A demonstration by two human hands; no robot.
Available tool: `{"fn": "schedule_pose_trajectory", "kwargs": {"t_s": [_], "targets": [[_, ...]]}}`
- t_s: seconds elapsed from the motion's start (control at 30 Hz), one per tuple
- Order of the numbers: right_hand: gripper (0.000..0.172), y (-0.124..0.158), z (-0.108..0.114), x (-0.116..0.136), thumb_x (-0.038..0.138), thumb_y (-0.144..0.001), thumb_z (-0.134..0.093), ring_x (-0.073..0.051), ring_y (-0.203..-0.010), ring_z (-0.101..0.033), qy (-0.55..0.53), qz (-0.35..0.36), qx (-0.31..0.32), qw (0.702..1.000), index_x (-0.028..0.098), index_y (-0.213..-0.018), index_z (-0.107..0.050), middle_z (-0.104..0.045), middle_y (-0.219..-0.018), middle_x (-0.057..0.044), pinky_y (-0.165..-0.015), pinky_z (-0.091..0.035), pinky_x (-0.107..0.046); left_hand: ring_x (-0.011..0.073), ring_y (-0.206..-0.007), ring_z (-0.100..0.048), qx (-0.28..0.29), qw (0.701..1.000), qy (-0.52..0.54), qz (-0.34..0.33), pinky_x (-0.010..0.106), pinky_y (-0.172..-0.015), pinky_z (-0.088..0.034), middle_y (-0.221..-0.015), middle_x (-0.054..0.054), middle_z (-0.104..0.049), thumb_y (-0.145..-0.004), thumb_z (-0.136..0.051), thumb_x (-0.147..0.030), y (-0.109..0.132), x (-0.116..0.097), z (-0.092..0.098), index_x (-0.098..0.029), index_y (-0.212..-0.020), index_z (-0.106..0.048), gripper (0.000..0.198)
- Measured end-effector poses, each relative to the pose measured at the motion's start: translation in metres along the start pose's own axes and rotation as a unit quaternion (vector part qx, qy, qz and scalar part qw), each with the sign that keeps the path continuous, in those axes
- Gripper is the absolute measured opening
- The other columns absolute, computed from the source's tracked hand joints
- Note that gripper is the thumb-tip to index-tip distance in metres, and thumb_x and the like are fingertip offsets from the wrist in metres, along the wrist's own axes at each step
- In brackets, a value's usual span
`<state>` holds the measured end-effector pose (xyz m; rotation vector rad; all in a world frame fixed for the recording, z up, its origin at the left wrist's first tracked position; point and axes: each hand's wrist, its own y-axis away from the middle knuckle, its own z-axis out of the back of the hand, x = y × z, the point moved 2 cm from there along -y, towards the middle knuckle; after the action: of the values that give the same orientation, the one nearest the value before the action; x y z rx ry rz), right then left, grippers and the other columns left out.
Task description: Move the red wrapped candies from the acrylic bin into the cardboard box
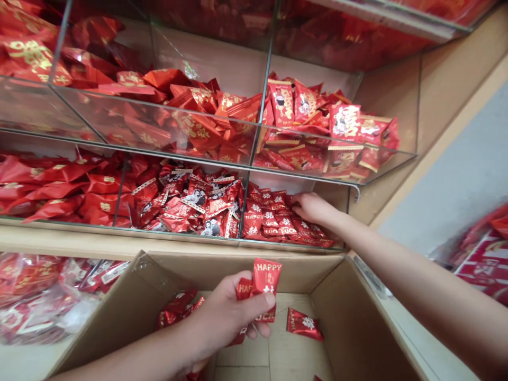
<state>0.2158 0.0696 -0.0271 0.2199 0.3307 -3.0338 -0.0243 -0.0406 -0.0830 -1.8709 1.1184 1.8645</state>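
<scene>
We have at least 2 red packets (266, 272) pinched in the left hand (226, 309), above the open cardboard carton (351, 315). The foremost packet stands nearly upright in this grip, its long axis running toward the shelf (79, 238), the end marked HAPPY uppermost. From there the lower-right compartment (335, 193) lies up and a little to the right, just past the carton's far edge. That offset, with the compartment's clear front wall in between, is the relation that counts most, we judge. Our right hand (313, 207) is the nearer hand to the compartment's contents: it reaches in from the right, at the rows of matching packets (265, 214). (Whether that grip is clenched on a packet or released, we cannot tell; the fingertips are unclear.) Down in the carton, 1 loose packet (305, 324) lies right of the left hand, its long axis slanting across our view, and more packets (177, 307) gather to the left, partly behind our left forearm (151, 354).
</scene>
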Motion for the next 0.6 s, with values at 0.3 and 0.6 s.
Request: {"fn": "schedule_pose_trajectory", "kwargs": {"t_s": [0.3, 0.6], "targets": [[0.050, -0.0039, 0.0039, 0.0025, 0.043, -0.075, -0.049, -0.022, -0.094, -0.055, -0.041, 0.056, 0.031, 0.997, 0.021, -0.119, -0.045, -0.059, -0.106, -0.009, -0.075, -0.040, -0.027, 0.0065, -0.053, -0.053, 0.006, 1.000, 0.006, 0.003, 0.019, -0.050, -0.034, -0.063, -0.004, -0.051, -0.069, -0.059, -0.036, -0.0006, 0.0002, -0.0005, -0.015, -0.078, -0.044, 0.027], [0.064, -0.0052, 0.0074, 0.0087, 0.044, -0.073, -0.050, -0.024, -0.092, -0.056, 0.004, 0.042, 0.052, 0.998, 0.018, -0.129, -0.031, -0.059, -0.106, -0.013, -0.073, -0.040, -0.029, 0.0057, -0.052, -0.052, 0.012, 1.000, 0.003, 0.007, 0.018, -0.049, -0.034, -0.061, -0.004, -0.052, -0.070, -0.059, -0.037, -0.0023, 0.0014, 0.0019, -0.016, -0.079, -0.045, 0.027]]}}
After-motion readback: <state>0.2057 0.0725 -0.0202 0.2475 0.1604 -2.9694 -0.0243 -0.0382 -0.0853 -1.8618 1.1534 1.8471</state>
